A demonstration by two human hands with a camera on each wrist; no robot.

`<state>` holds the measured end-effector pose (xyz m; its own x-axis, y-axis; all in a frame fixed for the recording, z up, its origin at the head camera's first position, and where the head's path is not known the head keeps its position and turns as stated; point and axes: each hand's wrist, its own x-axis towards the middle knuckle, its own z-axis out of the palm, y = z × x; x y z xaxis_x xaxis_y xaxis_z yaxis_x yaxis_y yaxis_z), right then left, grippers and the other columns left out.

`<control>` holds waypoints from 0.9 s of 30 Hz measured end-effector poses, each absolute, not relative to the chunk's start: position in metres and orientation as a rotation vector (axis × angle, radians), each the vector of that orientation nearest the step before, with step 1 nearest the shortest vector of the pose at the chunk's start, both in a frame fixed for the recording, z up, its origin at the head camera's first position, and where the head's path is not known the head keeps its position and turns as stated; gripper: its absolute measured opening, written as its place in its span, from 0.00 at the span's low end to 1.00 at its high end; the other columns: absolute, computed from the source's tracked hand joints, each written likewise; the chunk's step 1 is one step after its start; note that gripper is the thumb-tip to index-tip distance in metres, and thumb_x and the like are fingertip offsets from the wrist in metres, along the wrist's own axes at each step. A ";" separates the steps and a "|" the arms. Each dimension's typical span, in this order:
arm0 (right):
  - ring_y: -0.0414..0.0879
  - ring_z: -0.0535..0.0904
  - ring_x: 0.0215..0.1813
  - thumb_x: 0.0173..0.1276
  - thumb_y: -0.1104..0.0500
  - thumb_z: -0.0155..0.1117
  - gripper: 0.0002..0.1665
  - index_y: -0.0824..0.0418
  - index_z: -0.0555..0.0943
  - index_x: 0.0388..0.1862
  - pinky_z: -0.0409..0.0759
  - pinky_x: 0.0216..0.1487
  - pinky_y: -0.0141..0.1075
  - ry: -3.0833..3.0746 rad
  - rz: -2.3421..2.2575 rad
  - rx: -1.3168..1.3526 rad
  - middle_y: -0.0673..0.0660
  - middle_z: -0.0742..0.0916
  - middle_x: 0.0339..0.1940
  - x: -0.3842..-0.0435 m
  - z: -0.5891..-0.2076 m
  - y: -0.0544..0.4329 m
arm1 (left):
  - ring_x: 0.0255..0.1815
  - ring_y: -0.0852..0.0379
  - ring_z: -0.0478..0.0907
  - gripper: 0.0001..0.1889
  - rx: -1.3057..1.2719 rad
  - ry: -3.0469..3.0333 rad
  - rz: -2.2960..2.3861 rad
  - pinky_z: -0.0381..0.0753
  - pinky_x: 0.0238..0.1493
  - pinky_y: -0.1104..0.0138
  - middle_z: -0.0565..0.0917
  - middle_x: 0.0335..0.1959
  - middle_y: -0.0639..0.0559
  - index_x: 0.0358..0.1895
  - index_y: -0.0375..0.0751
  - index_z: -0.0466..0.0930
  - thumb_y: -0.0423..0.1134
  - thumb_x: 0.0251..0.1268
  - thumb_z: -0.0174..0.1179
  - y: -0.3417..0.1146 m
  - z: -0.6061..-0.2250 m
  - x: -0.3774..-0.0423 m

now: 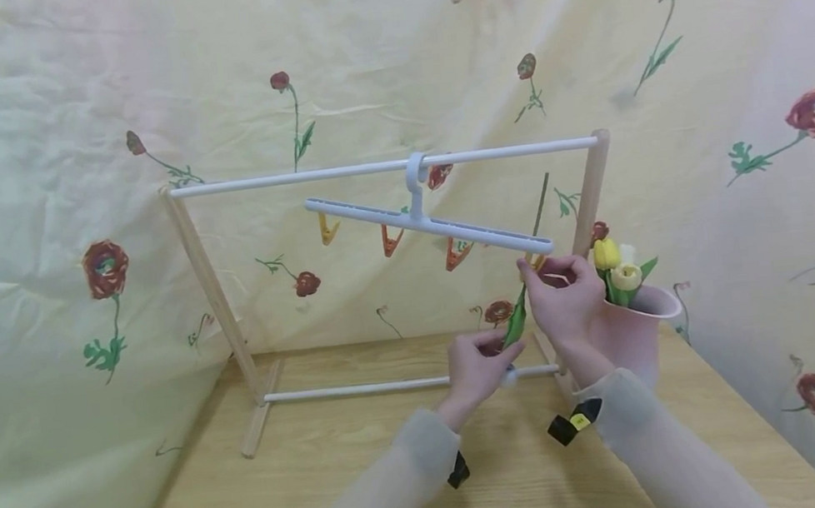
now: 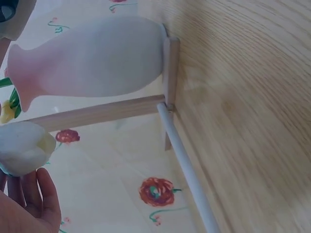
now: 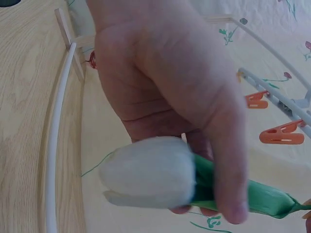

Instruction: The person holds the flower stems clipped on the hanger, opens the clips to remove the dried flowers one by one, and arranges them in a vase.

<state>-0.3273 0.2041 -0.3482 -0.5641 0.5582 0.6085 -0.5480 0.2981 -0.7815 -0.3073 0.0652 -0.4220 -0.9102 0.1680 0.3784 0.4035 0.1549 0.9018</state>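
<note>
A white artificial tulip [image 3: 146, 172] hangs bloom down, and its green leaf [image 1: 515, 321] and thin stem [image 1: 541, 203] run up past the low end of a pale blue hanger [image 1: 365, 213]. My left hand [image 1: 477, 370] pinches it just above the bloom, thumb across the green part in the right wrist view. Higher up, my right hand [image 1: 569, 296] pinches a yellow clip [image 1: 535, 261] at the hanger's right end, where the stem passes. How far the clip's jaws stand apart is hidden by the fingers.
The hanger tilts down to the right from the white rail [image 1: 278, 180] of a wooden rack [image 1: 209, 285]. Another yellow clip [image 1: 327, 228] and orange clips [image 1: 391, 239] hang from it. A pink-white vase [image 1: 628, 338] with tulips [image 1: 606, 255] stands right, behind my right forearm.
</note>
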 end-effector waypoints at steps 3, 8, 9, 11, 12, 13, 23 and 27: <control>0.30 0.86 0.33 0.61 0.59 0.84 0.21 0.73 0.81 0.36 0.87 0.40 0.21 -1.611 1.457 -0.002 0.45 0.85 0.32 -0.326 -0.347 0.204 | 0.29 0.73 0.83 0.10 -0.543 -2.258 -1.819 0.85 0.35 0.76 0.95 0.36 0.50 0.48 0.45 0.94 0.42 0.66 0.75 0.059 -0.426 -0.307; 0.29 0.86 0.32 0.61 0.60 0.84 0.22 0.75 0.81 0.36 0.86 0.39 0.20 -1.625 1.471 -0.006 0.44 0.85 0.31 -0.327 -0.346 0.202 | 0.28 0.71 0.82 0.11 -0.545 -2.326 -1.792 0.84 0.33 0.75 0.94 0.35 0.49 0.48 0.41 0.93 0.41 0.67 0.74 0.039 -0.436 -0.305; 0.28 0.85 0.32 0.61 0.60 0.84 0.22 0.75 0.81 0.36 0.86 0.39 0.20 -1.630 1.473 -0.010 0.46 0.86 0.31 -0.327 -0.346 0.202 | 0.28 0.70 0.81 0.10 -0.557 -2.342 -1.774 0.84 0.32 0.75 0.94 0.35 0.49 0.48 0.40 0.93 0.40 0.68 0.74 0.034 -0.439 -0.305; 0.29 0.85 0.32 0.61 0.59 0.84 0.22 0.75 0.81 0.36 0.86 0.39 0.20 -1.639 1.473 -0.013 0.50 0.87 0.32 -0.327 -0.346 0.202 | 0.28 0.69 0.81 0.10 -0.580 -2.384 -1.738 0.84 0.31 0.74 0.93 0.36 0.48 0.48 0.39 0.93 0.38 0.68 0.73 0.022 -0.446 -0.306; 0.29 0.85 0.33 0.62 0.59 0.83 0.22 0.75 0.82 0.37 0.85 0.39 0.19 -1.649 1.466 -0.020 0.52 0.87 0.32 -0.327 -0.346 0.203 | 0.27 0.69 0.80 0.10 -0.592 -2.406 -1.711 0.84 0.30 0.74 0.93 0.36 0.48 0.48 0.39 0.93 0.38 0.68 0.73 0.016 -0.450 -0.306; 0.29 0.85 0.33 0.62 0.59 0.83 0.21 0.74 0.82 0.37 0.85 0.39 0.19 -1.658 1.461 -0.026 0.53 0.88 0.33 -0.328 -0.347 0.203 | 0.27 0.69 0.79 0.09 -0.601 -2.429 -1.684 0.83 0.29 0.75 0.93 0.37 0.47 0.47 0.39 0.93 0.37 0.67 0.73 0.010 -0.453 -0.307; 0.29 0.85 0.32 0.63 0.57 0.82 0.18 0.69 0.83 0.38 0.85 0.38 0.20 -1.762 1.446 -0.044 0.43 0.88 0.31 -0.328 -0.358 0.210 | 0.27 0.71 0.77 0.08 -0.840 -2.649 -1.261 0.81 0.28 0.77 0.90 0.34 0.51 0.46 0.41 0.94 0.35 0.66 0.74 -0.032 -0.462 -0.300; 0.30 0.85 0.34 0.63 0.56 0.82 0.19 0.69 0.84 0.40 0.85 0.39 0.19 -1.805 1.437 -0.032 0.53 0.90 0.36 -0.328 -0.362 0.212 | 0.27 0.72 0.75 0.09 -0.942 -2.696 -1.023 0.78 0.27 0.80 0.89 0.34 0.53 0.48 0.44 0.94 0.35 0.66 0.75 -0.046 -0.453 -0.294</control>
<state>-0.3282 0.2117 -0.3621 -0.6712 0.4794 0.5653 -0.4437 0.3510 -0.8246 -0.2941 -0.0457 -0.4529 -0.8018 0.5142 0.3046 0.5868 0.5809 0.5641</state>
